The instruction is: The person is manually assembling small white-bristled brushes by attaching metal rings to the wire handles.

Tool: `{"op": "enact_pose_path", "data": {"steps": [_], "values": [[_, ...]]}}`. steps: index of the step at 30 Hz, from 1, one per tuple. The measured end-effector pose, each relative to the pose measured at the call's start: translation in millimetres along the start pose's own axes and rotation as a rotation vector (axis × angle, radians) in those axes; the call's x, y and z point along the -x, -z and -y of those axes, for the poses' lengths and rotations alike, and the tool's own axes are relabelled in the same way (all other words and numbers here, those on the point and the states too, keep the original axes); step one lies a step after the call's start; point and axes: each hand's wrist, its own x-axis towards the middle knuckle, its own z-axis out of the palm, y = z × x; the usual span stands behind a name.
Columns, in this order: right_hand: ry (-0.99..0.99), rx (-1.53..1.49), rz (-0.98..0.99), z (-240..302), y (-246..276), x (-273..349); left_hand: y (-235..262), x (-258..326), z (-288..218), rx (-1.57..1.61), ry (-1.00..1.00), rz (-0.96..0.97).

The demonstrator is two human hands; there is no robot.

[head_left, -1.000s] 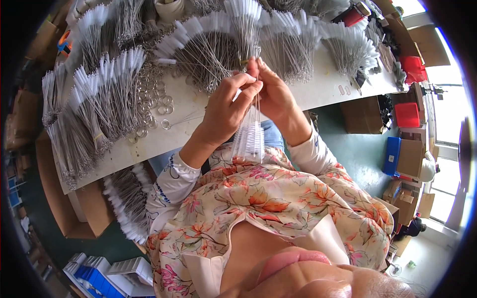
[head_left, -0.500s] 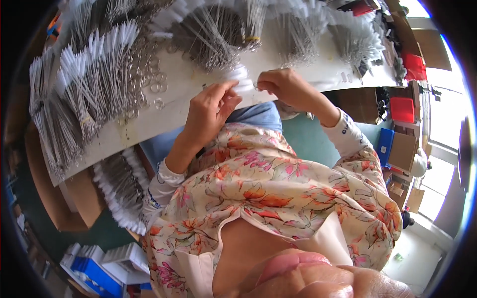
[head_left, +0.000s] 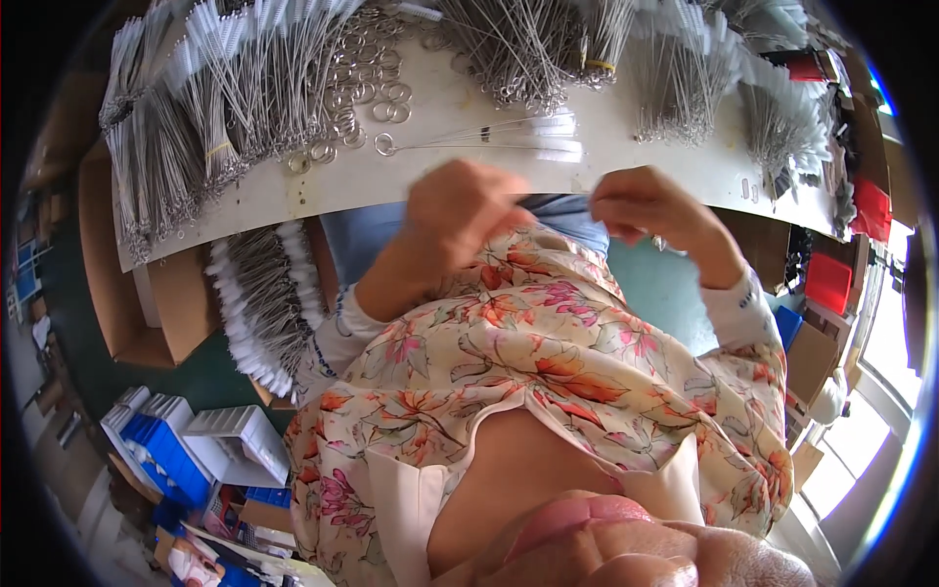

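Observation:
A small set of thin wire brushes (head_left: 553,152) with white bristle ends lies on the table. Their wire stems run left to a metal split ring (head_left: 384,144). Just below them, at the table's near edge, is my left hand (head_left: 455,215), smeared by motion so its fingers cannot be read. My right hand (head_left: 660,207) hovers off the same edge, further right, with its fingers curled in. Whatever those fingers hold, if anything, is hidden. Neither hand touches the brushes on the table.
Loose split rings (head_left: 367,90) lie left of centre. Bundles of wire brushes (head_left: 264,88) crowd the table's left side, with more bundles (head_left: 528,49) along the back. An open cardboard box (head_left: 147,293) and further brushes (head_left: 264,303) stand below the left edge. A red bin (head_left: 828,282) is at right.
My hands have moved apart and back toward my body. The ringed brushes, blurred between my hands before, now lie on the table. The view has shifted, so the table appears further right.

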Motion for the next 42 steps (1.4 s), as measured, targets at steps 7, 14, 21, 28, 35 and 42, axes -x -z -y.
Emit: {"op": "enact_pose_path", "data": {"steps": [7, 14, 21, 28, 35, 42], "values": [[0.207, 0.911, -0.737, -56, 32, 1, 54, 32, 39, -0.475, 0.725, 0.104], [0.952, 0.471, -0.527, 29, -65, -80, 50, 19, 26, -0.021, 0.773, -0.116], [0.92, 0.51, -0.412, 61, -69, -79, 67, -23, 4, 0.379, 0.581, -0.285], [0.84, 0.416, -0.123, 78, -52, -53, 84, -40, 1, 0.221, 0.34, -0.032], [0.842, 0.337, -0.064, 74, -50, -51, 85, -43, 3, 0.267, 0.328, 0.02], [0.811, 0.175, -0.016, 67, -58, -56, 72, -36, -2, 0.518, 0.502, -0.161]]}}
